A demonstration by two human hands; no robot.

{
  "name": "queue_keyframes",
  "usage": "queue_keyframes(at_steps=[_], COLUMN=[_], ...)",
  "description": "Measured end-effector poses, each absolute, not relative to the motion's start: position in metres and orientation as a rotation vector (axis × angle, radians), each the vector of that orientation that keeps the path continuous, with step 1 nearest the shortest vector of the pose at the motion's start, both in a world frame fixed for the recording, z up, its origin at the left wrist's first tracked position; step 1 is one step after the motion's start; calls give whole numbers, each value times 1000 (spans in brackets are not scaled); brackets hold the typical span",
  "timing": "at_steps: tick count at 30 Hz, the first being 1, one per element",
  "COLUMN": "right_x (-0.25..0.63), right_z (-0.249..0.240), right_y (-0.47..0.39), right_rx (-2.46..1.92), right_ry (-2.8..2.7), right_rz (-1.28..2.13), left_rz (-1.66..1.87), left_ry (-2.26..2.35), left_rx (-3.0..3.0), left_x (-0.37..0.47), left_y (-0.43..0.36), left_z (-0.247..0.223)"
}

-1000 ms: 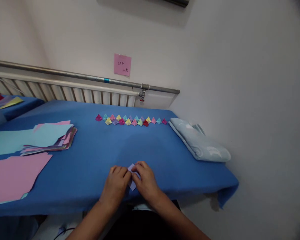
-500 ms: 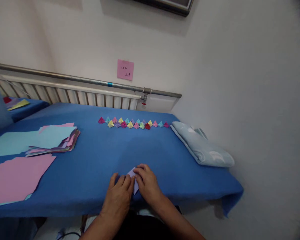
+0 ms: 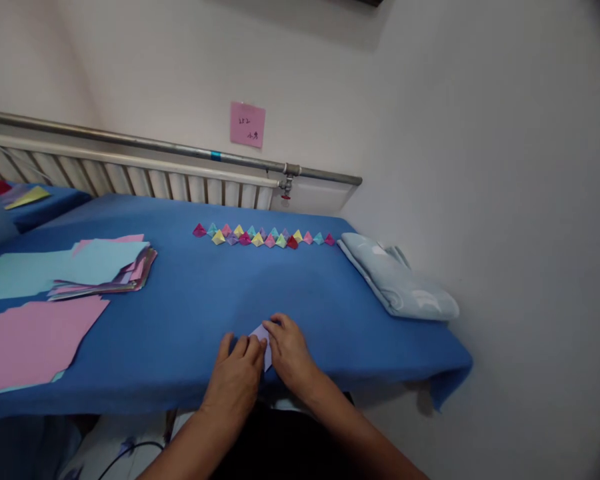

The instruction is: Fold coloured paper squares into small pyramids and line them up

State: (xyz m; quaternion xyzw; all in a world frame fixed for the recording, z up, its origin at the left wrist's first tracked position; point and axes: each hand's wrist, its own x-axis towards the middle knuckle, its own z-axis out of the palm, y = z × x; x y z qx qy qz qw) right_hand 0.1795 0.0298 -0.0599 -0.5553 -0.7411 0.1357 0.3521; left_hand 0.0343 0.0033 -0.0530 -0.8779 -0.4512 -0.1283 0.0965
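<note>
A small folded lavender paper (image 3: 267, 359) lies on the blue-covered table near its front edge, partly hidden by my fingers. My left hand (image 3: 237, 373) presses on its left side with curled fingers. From the right, my right hand (image 3: 291, 352) grips the paper's upper right edge between thumb and fingers. Farther back, two rows of small folded paper pieces in several colours (image 3: 257, 239) run across the table.
Stacked coloured sheets (image 3: 105, 263) and pink sheets (image 3: 40, 340) lie at the left of the blue cloth (image 3: 180, 333). A folded light-blue blanket (image 3: 400, 280) sits at the right by the wall. Behind the table are a radiator (image 3: 180, 187) and a pipe.
The view has tilted slightly, so the table and objects appear higher. Both hands stay on the lavender paper, with only slight finger shifts.
</note>
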Motion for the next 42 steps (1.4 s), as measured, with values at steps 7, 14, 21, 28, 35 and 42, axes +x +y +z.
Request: queue_keyframes(at_steps=[7,14,21,28,35,42], right_x=[196,229,235,234,233,202], right_z=[-47,-40,-35,-38,-33,-15], right_y=[32,6,3,7,5,2], right_rx=[-1337,-1383,-1371,-1358,-1369,-1268], right_ry=[-1812,-1545,-1440,-1443,-1392,-1107], right_rz=[458,616,736,727,774,1290], left_rz=[-277,123,299,478,195,-856], left_ry=[-1401,-1202,-1033,-1284,-1720,-2093], left_rx=[-2697,-3016,-3165,-3205,-3407,-3475], left_x=[31,38,60,66,28,3], left_y=[9,62,96,113,120,73], left_z=[-36,11,21,25,18,2])
